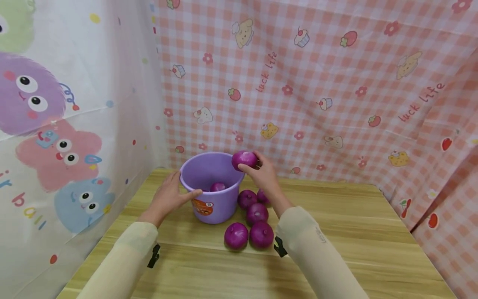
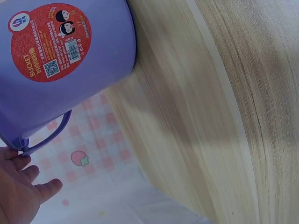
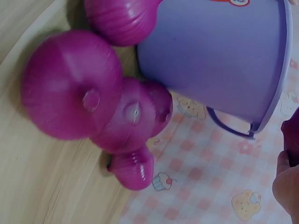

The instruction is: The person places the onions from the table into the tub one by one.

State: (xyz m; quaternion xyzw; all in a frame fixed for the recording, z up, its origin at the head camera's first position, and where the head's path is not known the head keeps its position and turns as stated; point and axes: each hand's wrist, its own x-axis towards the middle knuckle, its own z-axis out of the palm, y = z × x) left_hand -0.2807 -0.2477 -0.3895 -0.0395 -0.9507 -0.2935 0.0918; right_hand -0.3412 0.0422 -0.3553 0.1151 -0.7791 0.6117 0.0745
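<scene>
A purple bucket [image 1: 224,203] with a red label stands on the table, and a red onion [image 1: 217,187] lies inside it. My left hand [image 1: 169,195] holds the bucket's left rim, its thumb along the near edge. In the left wrist view, fingers [image 2: 30,172] touch the rim beside the handle joint. My right hand [image 1: 266,174] grips another red onion [image 1: 244,160] at the bucket's right rim, thumb in front. Only a dark edge of this onion [image 3: 292,135] shows in the right wrist view. Several red onions [image 1: 257,214] sit on the table right of the bucket.
The wooden table [image 1: 336,249] reaches back to a pink checked cloth [image 1: 317,104] hanging behind it. A white cartoon-print cloth [image 1: 112,83] hangs at the left. The bucket's handle [image 3: 229,126] hangs down its side.
</scene>
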